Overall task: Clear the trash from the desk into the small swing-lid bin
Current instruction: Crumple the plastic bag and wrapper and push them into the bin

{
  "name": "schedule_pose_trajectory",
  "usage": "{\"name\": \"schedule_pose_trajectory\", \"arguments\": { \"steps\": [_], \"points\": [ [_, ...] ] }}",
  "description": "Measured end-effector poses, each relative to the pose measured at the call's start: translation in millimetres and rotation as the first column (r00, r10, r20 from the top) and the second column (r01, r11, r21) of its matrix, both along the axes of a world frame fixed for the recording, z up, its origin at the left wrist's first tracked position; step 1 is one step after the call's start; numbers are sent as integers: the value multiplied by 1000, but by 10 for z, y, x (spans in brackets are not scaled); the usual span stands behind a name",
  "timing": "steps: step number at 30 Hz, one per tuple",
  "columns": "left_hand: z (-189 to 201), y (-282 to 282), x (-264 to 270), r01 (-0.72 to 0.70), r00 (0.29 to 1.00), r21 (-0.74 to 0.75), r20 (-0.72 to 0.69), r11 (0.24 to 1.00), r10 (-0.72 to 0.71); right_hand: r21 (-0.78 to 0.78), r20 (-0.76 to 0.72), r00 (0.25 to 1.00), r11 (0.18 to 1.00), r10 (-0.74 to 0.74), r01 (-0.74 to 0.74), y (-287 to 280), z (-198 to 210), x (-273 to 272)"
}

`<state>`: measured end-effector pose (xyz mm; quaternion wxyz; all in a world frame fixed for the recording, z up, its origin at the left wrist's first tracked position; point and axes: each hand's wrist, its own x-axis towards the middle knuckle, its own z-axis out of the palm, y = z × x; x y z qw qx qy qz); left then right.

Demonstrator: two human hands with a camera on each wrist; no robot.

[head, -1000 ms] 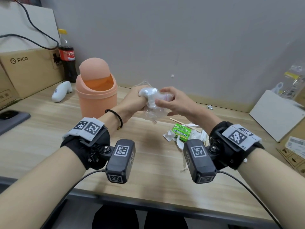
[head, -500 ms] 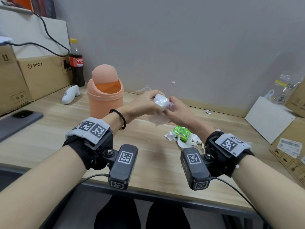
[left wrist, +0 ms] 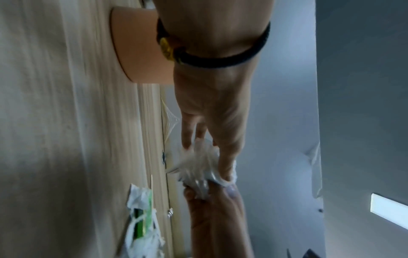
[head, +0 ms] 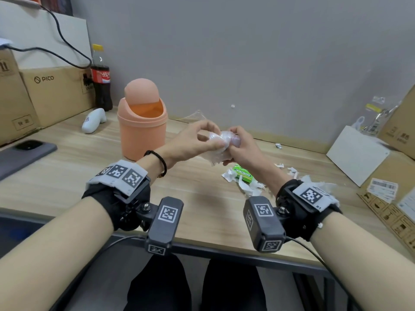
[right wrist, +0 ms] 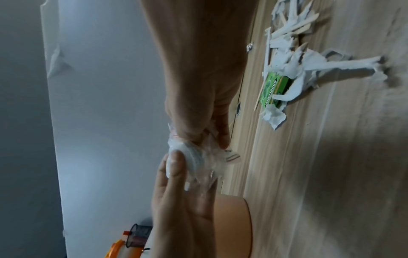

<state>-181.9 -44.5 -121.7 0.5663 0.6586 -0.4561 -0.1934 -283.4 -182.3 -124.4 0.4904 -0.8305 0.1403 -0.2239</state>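
Both hands hold a crumpled clear plastic wrapper [head: 219, 147] [left wrist: 198, 167] [right wrist: 198, 157] in the air above the desk, right of the peach swing-lid bin [head: 142, 129] [left wrist: 141, 50] [right wrist: 234, 225]. My left hand [head: 199, 140] [left wrist: 205, 151] pinches it from the left with curled fingers. My right hand [head: 234, 142] [right wrist: 207, 137] grips it from the right. On the desk below lie a green gum pack [head: 242, 173] [right wrist: 273, 90] [left wrist: 144, 225], torn white paper scraps [head: 249, 187] [right wrist: 309, 66] and thin wooden sticks [right wrist: 293, 26].
A cola bottle [head: 101, 79], a white controller [head: 93, 120] and cardboard boxes [head: 51, 93] stand behind and left of the bin. A phone [head: 27, 153] lies far left. A white box [head: 357, 153], cardboard and labels fill the right side. A small foil bit [head: 278, 145] lies near the wall.
The hands have squeezed the wrapper into a tighter ball and lowered it slightly. The head view has shifted, so the bin appears further right in the frame.
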Motion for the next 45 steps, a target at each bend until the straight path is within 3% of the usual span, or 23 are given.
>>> {"name": "schedule_pose_trajectory", "arguments": {
  "steps": [4,7,9,13,18,22,27,31,33,37,39,41,45],
  "points": [
    [-122,10,52,54,998,47,33,997,-56,154,9,995,984,95,-96,10,-23,-86],
    [-208,3,104,-49,994,46,102,998,44,407,34,975,888,219,-214,47,-42,-142],
    [-245,-14,129,-139,977,51,168,989,128,491,52,963,833,264,-255,67,-36,-143],
    [-275,-28,161,-214,945,1,254,977,207,368,16,969,900,245,-233,56,-53,-104],
    [-201,17,146,-65,986,50,155,997,56,384,-70,948,885,310,-262,-115,-85,-206],
    [-42,-17,40,131,975,82,172,988,-143,359,-232,825,834,515,-419,-194,-138,-204],
    [0,-112,134,216,958,103,169,971,-231,427,-146,790,759,595,-492,-213,-207,-95],
    [-135,-286,258,120,977,22,173,992,-122,352,-170,885,865,434,-357,-289,-267,76],
    [-225,-385,315,69,987,1,148,998,-69,330,-194,898,888,396,-320,-357,-278,151],
    [-301,-444,407,139,957,173,231,975,-177,243,-261,906,931,332,-272,-508,-266,198],
    [-266,-426,423,213,958,204,147,956,-245,140,-283,926,966,251,-219,-548,-275,202],
    [-227,-443,384,245,967,144,38,959,-253,2,-265,950,986,163,-169,-522,-272,218],
    [-273,-626,324,46,999,25,-24,999,-46,-363,-201,979,928,10,-84,-483,-281,325]
  ]
}}
